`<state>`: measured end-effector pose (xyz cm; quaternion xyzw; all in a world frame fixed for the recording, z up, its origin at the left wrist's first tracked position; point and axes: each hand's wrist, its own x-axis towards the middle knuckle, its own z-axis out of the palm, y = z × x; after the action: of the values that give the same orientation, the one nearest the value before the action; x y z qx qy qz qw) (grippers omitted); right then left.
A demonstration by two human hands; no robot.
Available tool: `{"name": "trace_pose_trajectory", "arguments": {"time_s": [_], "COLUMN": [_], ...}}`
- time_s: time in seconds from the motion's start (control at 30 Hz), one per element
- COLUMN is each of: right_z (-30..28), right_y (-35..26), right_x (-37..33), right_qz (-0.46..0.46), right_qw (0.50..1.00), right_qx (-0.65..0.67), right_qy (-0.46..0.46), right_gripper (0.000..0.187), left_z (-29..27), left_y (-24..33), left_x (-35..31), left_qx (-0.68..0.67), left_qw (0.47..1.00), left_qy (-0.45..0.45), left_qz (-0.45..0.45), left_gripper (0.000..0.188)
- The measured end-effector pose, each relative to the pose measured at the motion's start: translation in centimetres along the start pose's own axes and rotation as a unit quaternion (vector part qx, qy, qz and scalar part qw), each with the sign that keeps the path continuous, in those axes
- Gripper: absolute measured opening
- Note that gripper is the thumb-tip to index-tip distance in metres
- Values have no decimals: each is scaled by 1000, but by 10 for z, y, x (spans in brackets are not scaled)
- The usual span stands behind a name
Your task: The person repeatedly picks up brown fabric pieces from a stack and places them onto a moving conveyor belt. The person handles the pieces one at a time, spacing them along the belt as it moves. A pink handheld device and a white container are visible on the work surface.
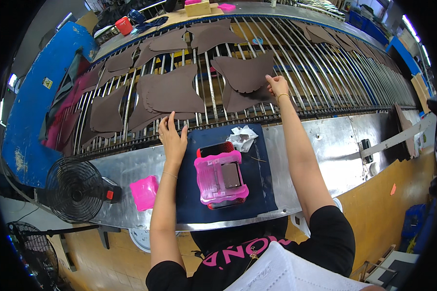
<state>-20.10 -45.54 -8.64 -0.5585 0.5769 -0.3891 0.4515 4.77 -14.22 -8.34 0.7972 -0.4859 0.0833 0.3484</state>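
Flat brown leather-like cut pieces lie in overlapping stacks on a rack of metal rods. My right hand (pixel 278 88) is closed, fingers pinched at the right edge of a brown piece (pixel 243 72) in the centre stack. A dark shadow falls beneath that edge, over another brown piece (pixel 238 101). My left hand (pixel 173 137) is open, thumb and fingers apart. Its fingertips reach the near edge of the brown stack (pixel 172 92) to the left.
On the metal ledge (pixel 306 150) before me lies a dark blue cloth (pixel 189 208) with a pink plastic basket (pixel 206 174) and crumpled white paper (pixel 243 137). A pink tray (pixel 144 192) and black fan (pixel 75 191) stand left. A blue machine panel (pixel 31 121) borders the rack.
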Motion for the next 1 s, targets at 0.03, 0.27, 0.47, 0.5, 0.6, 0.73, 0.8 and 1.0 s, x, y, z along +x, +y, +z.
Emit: {"name": "trace_pose_trajectory", "arguments": {"time_s": [0.03,0.27,0.47,0.5,0.6,0.73,0.8,1.0], "right_z": [-7,-140,-221,-222,-212,-203,-193,-139], "right_y": [-4,20,69,74,81,74,69,51], "right_x": [-7,-117,-244,-256,-266,-253,-245,-189], "right_qz": [-9,-67,-14,4,34,29,0,5], "right_qw": [1000,987,918,918,920,925,950,995], "right_qx": [17,-125,-394,-395,-389,-377,-310,-99], "right_qy": [19,-76,30,34,18,-37,-46,-11], "right_gripper": [38,37,55,58,61,56,52,40], "left_z": [2,8,10,11,12,14,15,17], "left_y": [-2,-3,-2,-3,-4,-6,-8,-11], "left_x": [-1,-9,-10,-11,-12,-13,-13,-14], "left_qx": [6,70,77,71,78,102,109,123], "left_qw": [1000,994,994,993,993,992,991,990], "left_qy": [3,17,18,22,21,26,30,22], "left_qz": [4,80,79,87,83,75,73,58], "left_gripper": [59,51,52,52,52,51,49,46]}}
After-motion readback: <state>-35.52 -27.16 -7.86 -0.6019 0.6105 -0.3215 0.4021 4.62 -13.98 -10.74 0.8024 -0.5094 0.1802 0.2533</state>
